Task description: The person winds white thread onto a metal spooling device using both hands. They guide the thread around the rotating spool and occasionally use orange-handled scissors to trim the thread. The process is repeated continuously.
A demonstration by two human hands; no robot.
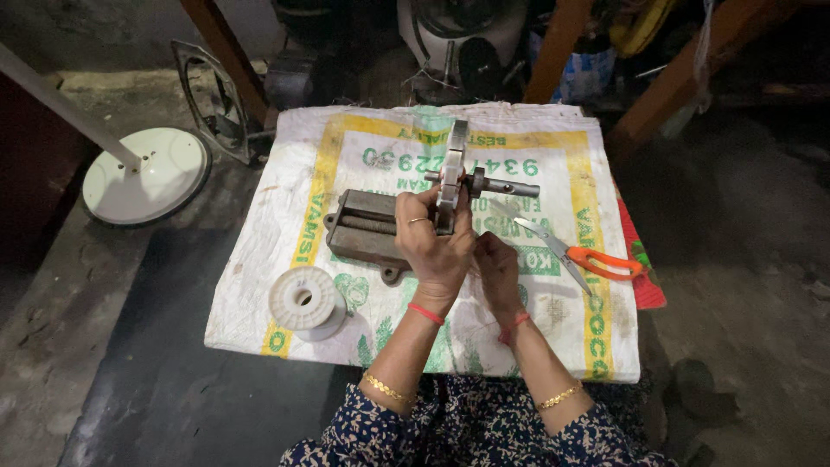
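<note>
Head view, looking down on a low tabletop (259,333) draped with a printed woven sack (553,346).

Left hand (437,246) closing around a flat metal plate (453,173), holding it upright on edge above the middle of the sack. Passing crosswise through the plate, a short shaft (506,186) with a dark collar, sticking out mostly to the right.

Right hand (497,272) sitting just beside and under the left, fingers curled toward the plate's lower end; whether pinching something or merely steadying, impossible to tell from here.

Lying behind the left hand, a grey cast metal housing (363,229), flat on the sack and untouched. Near the front left corner, a white spool (305,303), standing apart with no loose strand visible. To the right, orange-handled scissors (575,255), blades parted, lying well clear of both hands.

Judging by this layout: plate and shaft already joined and being handled as one piece; housing, spool and scissors all seemingly waiting, so probably early to midway, with most of the work left.
</note>
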